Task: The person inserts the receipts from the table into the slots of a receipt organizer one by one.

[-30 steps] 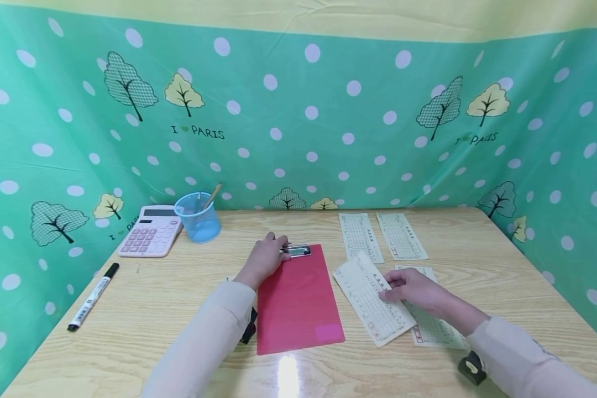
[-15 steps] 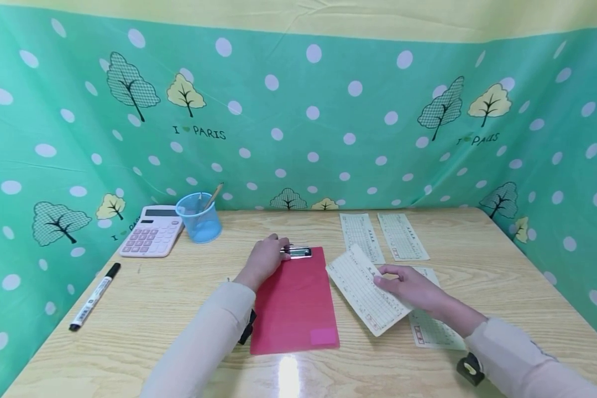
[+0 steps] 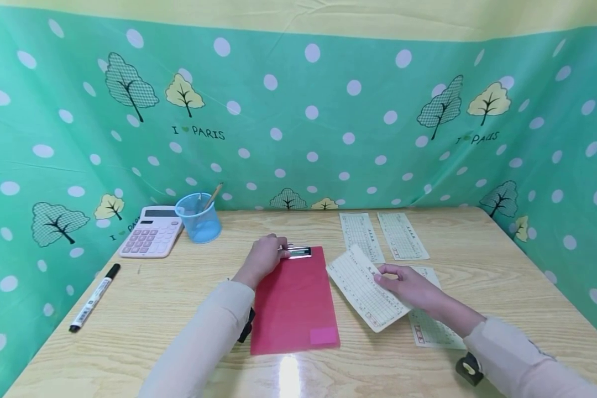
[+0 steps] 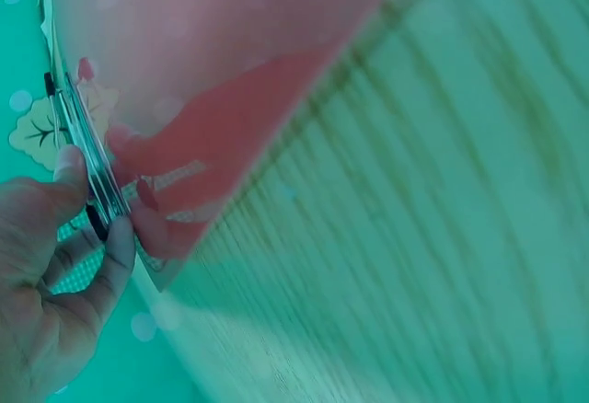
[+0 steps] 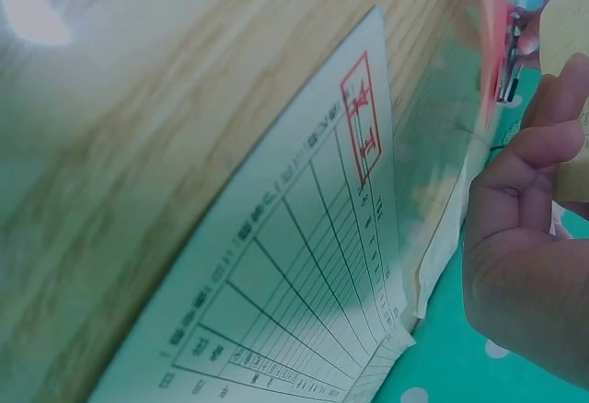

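A red clipboard point(image 3: 293, 304) lies on the wooden table, with a pink patch at its near right corner. My left hand point(image 3: 265, 257) holds the metal clip point(image 3: 300, 251) at its far end; in the left wrist view the thumb and fingers point(image 4: 115, 265) grip that clip from both sides. Right of the board, my right hand point(image 3: 407, 283) pinches a printed form sheet point(image 3: 363, 287) by its right edge, the sheet tilted and raised above the table. Beneath that hand lies another form sheet point(image 3: 433, 329), partly covered; its red-boxed stamp shows in the right wrist view.
Two more form sheets, a left one point(image 3: 360, 235) and a right one point(image 3: 404, 236), lie at the back right. On the left are a pink calculator point(image 3: 150, 235), a blue mesh pen cup point(image 3: 199, 221) with pencils, and a black-capped marker point(image 3: 94, 298). A green polka-dot curtain point(image 3: 308, 132) encloses the table.
My right hand has lifted its form sheet and shifted it slightly left, toward the clipboard. The clipboard's near end has swung a little left. My left hand has stayed at the clip.
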